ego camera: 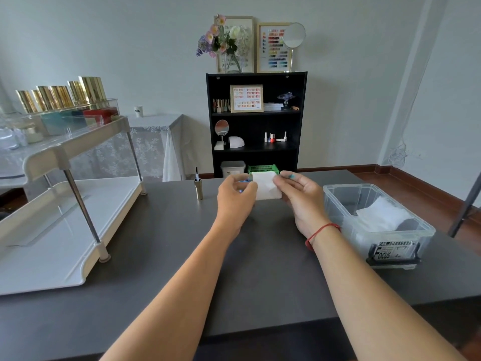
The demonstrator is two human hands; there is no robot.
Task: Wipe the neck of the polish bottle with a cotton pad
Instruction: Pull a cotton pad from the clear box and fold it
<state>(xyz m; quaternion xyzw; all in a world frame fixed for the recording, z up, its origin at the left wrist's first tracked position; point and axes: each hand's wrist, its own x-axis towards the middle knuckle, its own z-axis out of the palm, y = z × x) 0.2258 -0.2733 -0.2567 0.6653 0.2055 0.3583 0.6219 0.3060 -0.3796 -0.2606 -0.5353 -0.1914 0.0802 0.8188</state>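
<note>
My left hand point(235, 196) is closed around a small polish bottle point(245, 181); only its blue open top shows above my fingers. My right hand point(299, 194) pinches a white square cotton pad point(266, 186) and holds it right beside the bottle's top, touching or nearly touching it. Both hands hover above the dark table point(234, 269), near its far edge. The bottle's gold cap point(199, 189) stands upside down on the table left of my left hand, with its brush pointing up.
A clear plastic box point(377, 225) with more white pads sits on the table at the right. A white two-tier rack point(59, 194) with gold-capped bottles stands at the left. A black shelf point(256, 121) stands against the far wall.
</note>
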